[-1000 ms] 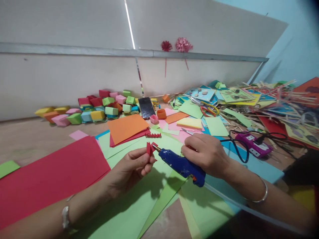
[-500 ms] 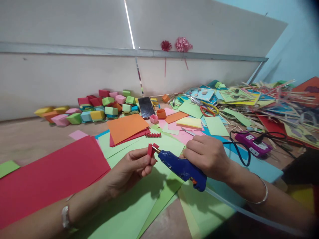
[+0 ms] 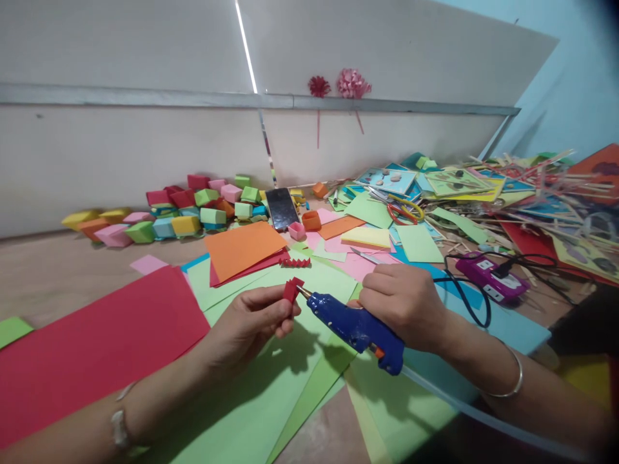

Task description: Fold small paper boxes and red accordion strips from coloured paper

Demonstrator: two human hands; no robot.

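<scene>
Pinched between the thumb and fingers of my left hand (image 3: 264,317) is a small folded piece of red paper (image 3: 291,289). My right hand (image 3: 403,303) grips a blue hot glue gun (image 3: 355,325) by its body. The metal nozzle (image 3: 303,292) points left, right at the edge of the red paper; whether they touch I cannot tell. A clear glue stick (image 3: 449,403) trails from the gun's rear toward the lower right. Just beyond my left hand lies a zigzag-folded red paper strip (image 3: 294,262) on light green sheets (image 3: 251,393).
Large red sheets (image 3: 106,341) lie to the left, orange paper (image 3: 245,250) ahead. Several coloured paper boxes (image 3: 186,224) cluster by the wall near a phone (image 3: 283,209). A craft knife (image 3: 366,256), scissors (image 3: 403,211) and a purple power strip (image 3: 491,278) with black cable lie to the right.
The red paper piece has turned slightly in my left hand and its folded parts look closer together. The nozzle stays beside it. The whole view has shifted a little.
</scene>
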